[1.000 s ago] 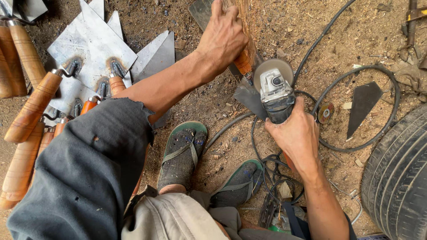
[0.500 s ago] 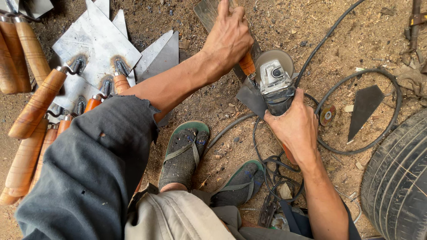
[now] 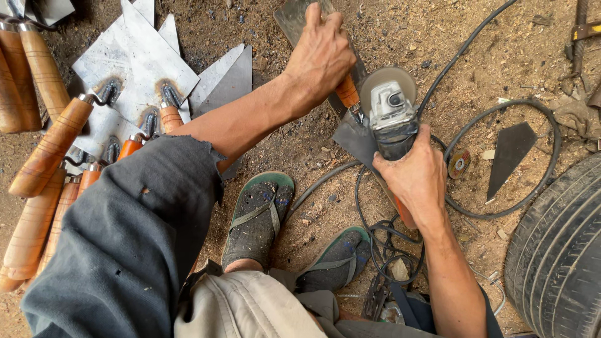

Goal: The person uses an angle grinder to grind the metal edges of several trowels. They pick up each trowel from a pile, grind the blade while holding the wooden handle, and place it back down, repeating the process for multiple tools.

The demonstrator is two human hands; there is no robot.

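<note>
Gripping the orange wooden handle [image 3: 346, 91] of a trowel [image 3: 350, 134] lying on the dirt floor [image 3: 282, 141], the left hand [image 3: 319, 56] has its fingers closed around it. The right hand [image 3: 416, 175] is wrapped tight on the angle grinder [image 3: 391, 116], whose disc sits over the blade. Grinding well probably needs a firm hold and the cable [image 3: 476, 37] kept away from the disc.

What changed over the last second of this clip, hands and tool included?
Little. The left hand keeps its grip on the trowel's orange handle, and the right hand still holds the angle grinder against the trowel blade; both sit slightly higher in view, probably from head motion. The finished trowels, cable and tyre lie as before.
</note>
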